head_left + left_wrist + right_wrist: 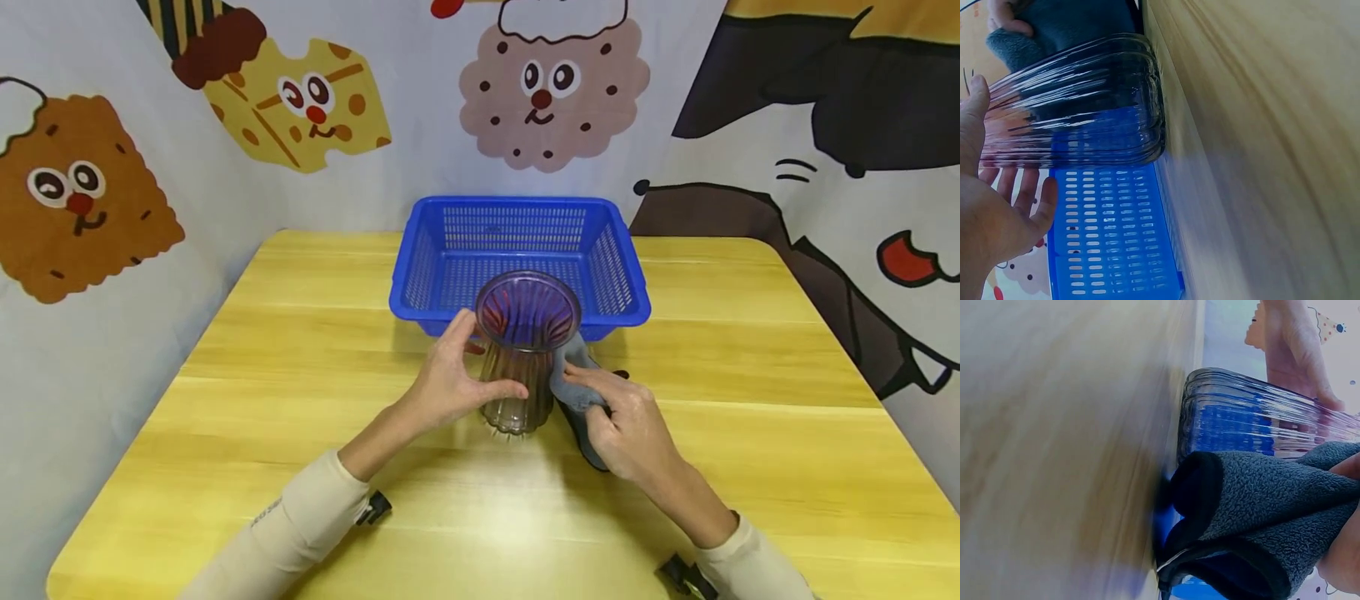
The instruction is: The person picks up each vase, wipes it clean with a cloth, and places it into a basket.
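A ribbed, tinted clear glass vase [517, 379] with a flared rim is upright in the middle of the table, its base down at the tabletop. My left hand [450, 375] holds it from the left, thumb across the front and fingers around the far side; the left wrist view shows the same left hand [1004, 206] beside the vase [1085, 106]. In my right hand [630, 421] is a grey-blue cloth [577, 387] with dark edging, pressed to the vase's right side. Folds of this cloth [1260, 494] hang down to the table in the right wrist view.
Right behind the vase stands a blue plastic basket [405, 283] with slotted walls. The wooden table [300, 333] has rounded corners. A cloth backdrop [420, 108] printed with cartoon food hangs along the back and sides.
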A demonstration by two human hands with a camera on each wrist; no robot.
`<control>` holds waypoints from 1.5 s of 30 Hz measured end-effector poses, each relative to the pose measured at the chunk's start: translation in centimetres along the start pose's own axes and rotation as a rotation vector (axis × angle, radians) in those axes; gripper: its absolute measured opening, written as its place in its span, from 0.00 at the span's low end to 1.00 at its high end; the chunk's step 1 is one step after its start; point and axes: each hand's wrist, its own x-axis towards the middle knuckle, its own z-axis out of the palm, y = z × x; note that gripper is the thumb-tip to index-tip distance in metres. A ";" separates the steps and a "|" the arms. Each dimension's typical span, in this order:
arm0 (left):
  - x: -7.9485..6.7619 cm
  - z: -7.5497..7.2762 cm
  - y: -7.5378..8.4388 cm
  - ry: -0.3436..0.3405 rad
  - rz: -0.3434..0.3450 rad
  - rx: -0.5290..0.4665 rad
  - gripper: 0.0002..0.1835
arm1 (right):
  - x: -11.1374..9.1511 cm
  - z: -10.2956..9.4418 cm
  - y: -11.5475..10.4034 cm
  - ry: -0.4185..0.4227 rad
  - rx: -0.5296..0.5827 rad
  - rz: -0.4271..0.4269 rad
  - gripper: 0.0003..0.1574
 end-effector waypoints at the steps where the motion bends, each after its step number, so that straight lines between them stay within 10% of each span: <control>1: 0.2 -0.1 0.0 0.001 0.002 0.003 0.49 | 0.2 -0.1 0.0 -0.005 -0.006 0.004 0.31; 11: 0.3 -0.3 0.3 -0.011 -0.017 0.007 0.48 | 0.2 -0.3 -0.1 -0.070 -0.030 0.057 0.30; 27: -0.6 -1.9 0.5 -0.216 -0.054 -0.146 0.44 | -0.6 0.1 -0.1 -0.212 -0.083 0.101 0.28; 45: -0.8 -1.8 0.4 -0.214 -0.024 -0.152 0.44 | -0.1 -1.5 0.0 -0.436 -0.134 0.132 0.28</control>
